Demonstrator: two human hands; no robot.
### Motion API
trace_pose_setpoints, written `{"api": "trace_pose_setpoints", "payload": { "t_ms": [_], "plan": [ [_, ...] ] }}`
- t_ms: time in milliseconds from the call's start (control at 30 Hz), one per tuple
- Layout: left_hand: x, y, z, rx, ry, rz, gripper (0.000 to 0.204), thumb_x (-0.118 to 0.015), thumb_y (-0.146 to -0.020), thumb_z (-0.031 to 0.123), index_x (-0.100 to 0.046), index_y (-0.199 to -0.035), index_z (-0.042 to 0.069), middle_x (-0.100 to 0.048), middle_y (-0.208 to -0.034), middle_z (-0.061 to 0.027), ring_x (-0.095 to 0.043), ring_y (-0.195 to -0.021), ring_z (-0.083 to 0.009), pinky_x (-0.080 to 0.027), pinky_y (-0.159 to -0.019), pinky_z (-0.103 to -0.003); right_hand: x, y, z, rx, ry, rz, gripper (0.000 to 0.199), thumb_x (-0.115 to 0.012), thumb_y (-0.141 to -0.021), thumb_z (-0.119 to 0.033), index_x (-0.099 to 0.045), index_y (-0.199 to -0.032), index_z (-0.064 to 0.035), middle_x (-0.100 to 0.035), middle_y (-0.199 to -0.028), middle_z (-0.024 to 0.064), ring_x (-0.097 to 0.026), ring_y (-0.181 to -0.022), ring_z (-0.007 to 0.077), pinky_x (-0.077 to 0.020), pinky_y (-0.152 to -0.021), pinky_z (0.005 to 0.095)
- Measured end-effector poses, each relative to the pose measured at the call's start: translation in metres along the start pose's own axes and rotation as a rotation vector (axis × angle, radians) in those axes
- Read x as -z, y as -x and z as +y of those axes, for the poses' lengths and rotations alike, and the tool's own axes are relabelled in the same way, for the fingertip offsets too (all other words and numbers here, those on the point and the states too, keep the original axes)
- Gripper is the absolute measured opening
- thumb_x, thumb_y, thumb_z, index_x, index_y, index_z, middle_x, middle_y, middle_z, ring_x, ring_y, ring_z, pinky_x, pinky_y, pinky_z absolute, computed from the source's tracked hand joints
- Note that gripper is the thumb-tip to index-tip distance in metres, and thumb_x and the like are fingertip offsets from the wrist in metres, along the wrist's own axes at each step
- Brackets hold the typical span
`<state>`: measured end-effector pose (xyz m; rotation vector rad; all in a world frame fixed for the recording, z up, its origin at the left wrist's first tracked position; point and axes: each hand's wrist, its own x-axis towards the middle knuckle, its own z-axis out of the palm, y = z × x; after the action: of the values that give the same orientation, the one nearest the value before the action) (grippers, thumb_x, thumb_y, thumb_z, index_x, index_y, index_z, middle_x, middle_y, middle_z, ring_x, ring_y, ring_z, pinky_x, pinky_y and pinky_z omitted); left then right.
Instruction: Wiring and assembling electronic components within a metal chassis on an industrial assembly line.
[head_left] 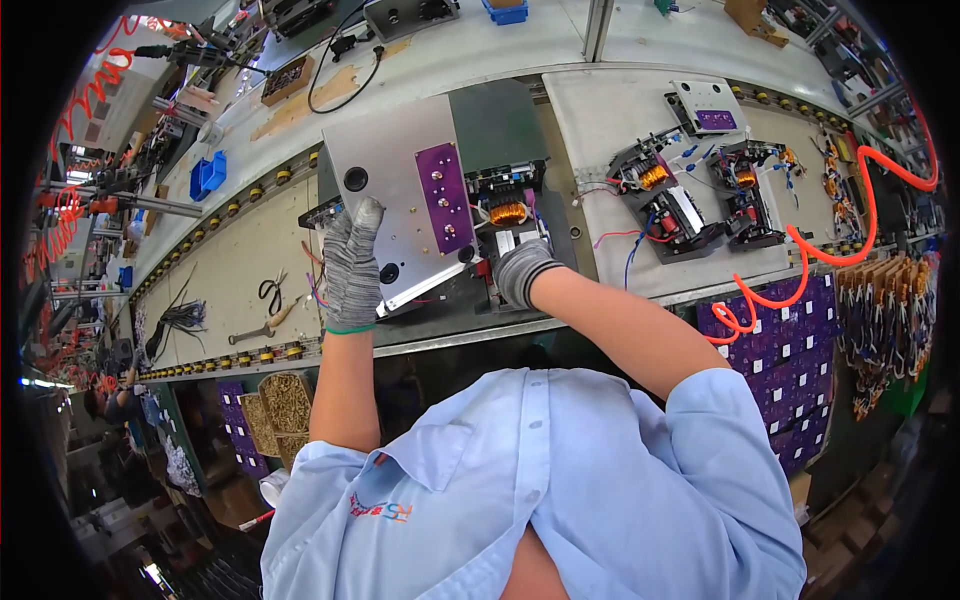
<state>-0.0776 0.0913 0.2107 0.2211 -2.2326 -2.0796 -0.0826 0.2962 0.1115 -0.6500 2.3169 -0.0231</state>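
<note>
My left hand (353, 265), in a grey striped knit glove, grips the left edge of a silver metal panel (400, 165). The panel is tilted, with round black feet and a purple circuit board (443, 200) on its face. My right hand (524, 272), gloved the same way, is closed round the near end of an electronic assembly (507, 212) with a copper-wound coil. Its fingertips are partly hidden by the hand itself. Behind the assembly lies a dark green plate (495, 120). Part of another black unit (318, 215) shows behind the panel's left edge.
On a pale board (610, 110) to the right stand two similar assemblies (660, 195) with loose wires, beside a smaller silver panel (708, 105). A coiled red air hose (830, 262) hangs there. Scissors (271, 290), a hammer (262, 328) and black cable ties (180, 318) lie left.
</note>
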Motion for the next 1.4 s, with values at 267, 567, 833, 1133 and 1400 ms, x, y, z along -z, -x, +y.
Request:
{"api": "trace_pose_setpoints", "payload": {
  "t_ms": [267, 567, 833, 1133, 1400],
  "plan": [
    [0.014, 0.000, -0.009, 0.036, 0.069, 0.102, 0.052, -0.071, -0.095, 0.044, -0.064, -0.124, 0.002, -0.067, -0.106, -0.0047, -0.061, -0.097, -0.0136, -0.049, -0.087, -0.032, -0.015, 0.012, 0.028, 0.006, -0.078, 0.100, 0.026, -0.063, -0.086, -0.020, -0.076, -0.100, -0.0033, -0.076, -0.101, 0.0161, -0.073, -0.100, 0.0336, -0.0568, -0.081, 0.0469],
    [-0.038, -0.007, -0.057, 0.492, 0.521, 0.025, 0.057, -0.075, -0.089, 0.049, -0.061, -0.127, 0.009, -0.070, -0.112, -0.0097, -0.072, -0.095, -0.0243, -0.062, -0.081, -0.043, -0.073, 0.060, 0.076, 0.203, -1.900, 0.360, 0.037, -0.073, -0.096, -0.022, -0.066, -0.125, 0.0005, -0.073, -0.109, 0.0097, -0.071, -0.099, 0.0179, -0.0583, -0.089, 0.0311],
    [-0.077, -0.017, -0.086, 0.532, 0.056, 0.009, 0.056, -0.075, -0.090, 0.050, -0.067, -0.125, 0.007, -0.070, -0.114, -0.0064, -0.069, -0.095, -0.0168, -0.056, -0.082, -0.031, -0.107, 0.055, 0.077, 0.459, -1.849, 0.527, 0.040, -0.080, -0.090, -0.021, -0.070, -0.125, -0.0057, -0.074, -0.115, 0.0049, -0.066, -0.106, 0.0120, -0.0524, -0.097, 0.0305],
    [-0.088, -0.005, -0.081, 0.485, 0.010, 0.004, 0.052, -0.068, -0.095, 0.048, -0.067, -0.118, 0.002, -0.070, -0.099, -0.0086, -0.067, -0.081, -0.0169, -0.055, -0.071, -0.031, -0.117, 0.055, 0.079, 0.530, -1.975, 0.461, 0.054, -0.081, -0.082, -0.028, -0.066, -0.127, -0.0022, -0.072, -0.115, 0.0062, -0.066, -0.108, 0.0165, -0.0508, -0.098, 0.0350],
    [-0.089, 0.001, -0.065, 0.130, -0.035, -0.230, 0.050, -0.070, -0.096, 0.045, -0.066, -0.125, 0.005, -0.069, -0.109, -0.0032, -0.061, -0.099, -0.0113, -0.051, -0.087, -0.031, -0.078, 0.065, 0.066, 0.209, -1.993, 0.406, 0.050, -0.078, -0.087, -0.048, -0.069, -0.112, -0.0060, -0.059, -0.087, -0.0043, -0.053, -0.078, 0.0081, -0.0491, -0.080, 0.0245]
  ]
}}
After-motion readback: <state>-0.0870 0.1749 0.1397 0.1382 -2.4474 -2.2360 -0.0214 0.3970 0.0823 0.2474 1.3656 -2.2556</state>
